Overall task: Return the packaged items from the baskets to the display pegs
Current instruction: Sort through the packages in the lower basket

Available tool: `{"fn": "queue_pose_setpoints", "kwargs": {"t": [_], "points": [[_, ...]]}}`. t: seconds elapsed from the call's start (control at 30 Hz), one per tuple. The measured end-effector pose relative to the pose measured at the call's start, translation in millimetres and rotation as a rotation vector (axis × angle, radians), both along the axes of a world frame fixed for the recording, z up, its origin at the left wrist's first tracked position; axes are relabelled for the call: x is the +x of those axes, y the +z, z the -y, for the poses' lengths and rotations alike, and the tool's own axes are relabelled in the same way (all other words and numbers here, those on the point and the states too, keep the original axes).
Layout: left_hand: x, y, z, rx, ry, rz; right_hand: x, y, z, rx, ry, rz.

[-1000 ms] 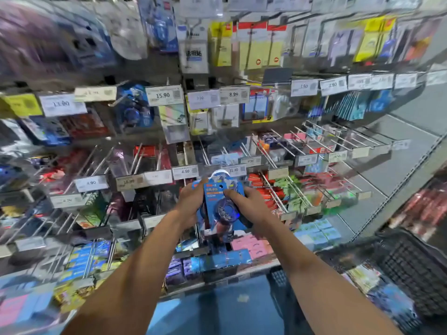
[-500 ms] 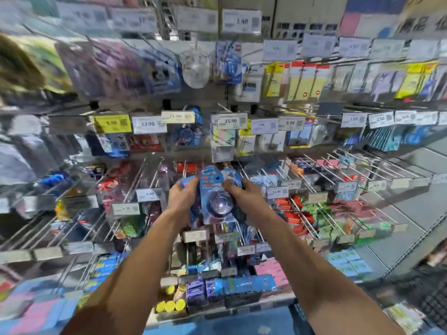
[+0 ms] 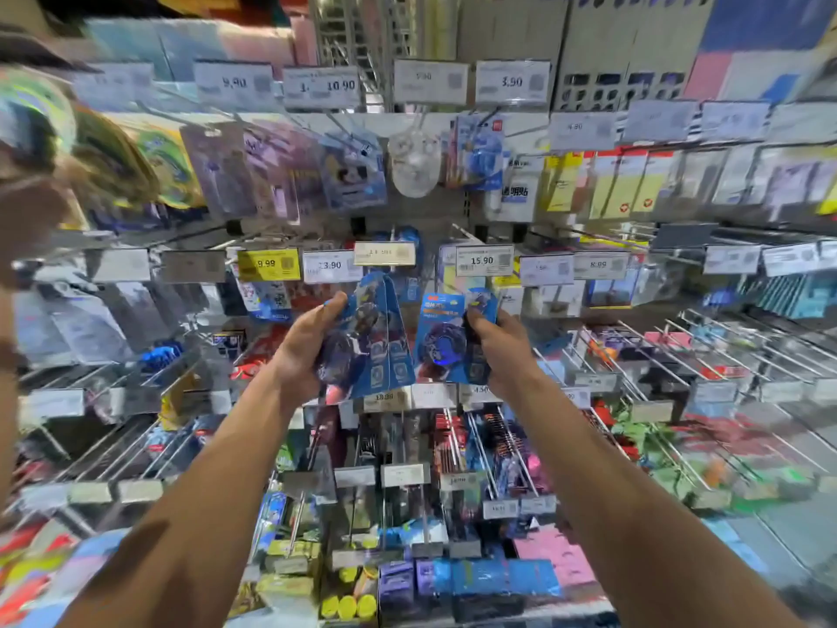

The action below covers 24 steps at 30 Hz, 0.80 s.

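**Setting.** A shop's pegboard wall [image 3: 425, 219] fills the view. It is hung with carded goods and rows of price tags, and blurs toward the edges. Two bare forearms rise from 6 o'clock to the centre.

**Grip and position.**
- The left hand [image 3: 301, 351] grips a fanned bundle of blue packages [image 3: 380, 351], its thumb at the bundle's upper left edge.
- The right hand [image 3: 500, 351] lies at 3 o'clock of that bundle and apart from it. Its fingers are curled round the right edge of a blue carded package [image 3: 441, 337].
- The 13.90 tag [image 3: 329, 266] hangs at 12 o'clock of the left hand, and the 15.90 tag [image 3: 483, 260] at 12 o'clock of the right.
- The yellow 9.99 tag [image 3: 268, 264] sits at 11 o'clock of the left hand.
- Wire display pegs [image 3: 724, 342] run off at 3 o'clock.

**Step in hand.** We judge that the stock is divided between the hands, with the right-hand package singled out for hanging. The next move calls for finding the matching peg and threading the card's hang-hole over its tip. We cannot make out the hole here.

**Counts.**
- Hands: two.
- Left bundle: at least two cards. Overlap hides the exact number.
- Right hand: one card faces us, with perhaps a second behind it.
- Baskets: none in view.
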State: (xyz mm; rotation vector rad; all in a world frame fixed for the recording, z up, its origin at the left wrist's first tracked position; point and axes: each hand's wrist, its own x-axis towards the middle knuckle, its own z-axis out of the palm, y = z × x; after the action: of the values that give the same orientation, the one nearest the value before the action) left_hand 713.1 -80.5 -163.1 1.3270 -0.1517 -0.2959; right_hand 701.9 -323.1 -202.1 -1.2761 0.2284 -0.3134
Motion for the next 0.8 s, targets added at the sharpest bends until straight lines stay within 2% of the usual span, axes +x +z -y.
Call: {"fn": "queue_pose_setpoints", "kwargs": {"t": [0.1,0.23,0.43,0.5,0.6,0.73,0.8], "points": [[-5,24,4,-0.026,-0.031,-0.007,15,3,-3,-0.077,0.058,0.043],[24,27,-4,-0.054,-0.015,0.057,33,14,-11,-0.205,0.179,0.199],[26,39,24,0.016,0.052,0.222,64,16,-15,-0.216,0.361,0.289],[25,39,29,0.035,0.021,0.262,71,18,-19,-0.215,0.346,0.229],[26,39,32,-0.034,0.003,0.236,86,13,-25,-0.171,0.366,0.172],[39,35,36,0.001,-0.004,0.283,95,15,-27,-0.290,0.225,0.156],[42,35,40,-0.004,0.011,0.263,99,13,-28,-0.280,0.185,0.150]]}}
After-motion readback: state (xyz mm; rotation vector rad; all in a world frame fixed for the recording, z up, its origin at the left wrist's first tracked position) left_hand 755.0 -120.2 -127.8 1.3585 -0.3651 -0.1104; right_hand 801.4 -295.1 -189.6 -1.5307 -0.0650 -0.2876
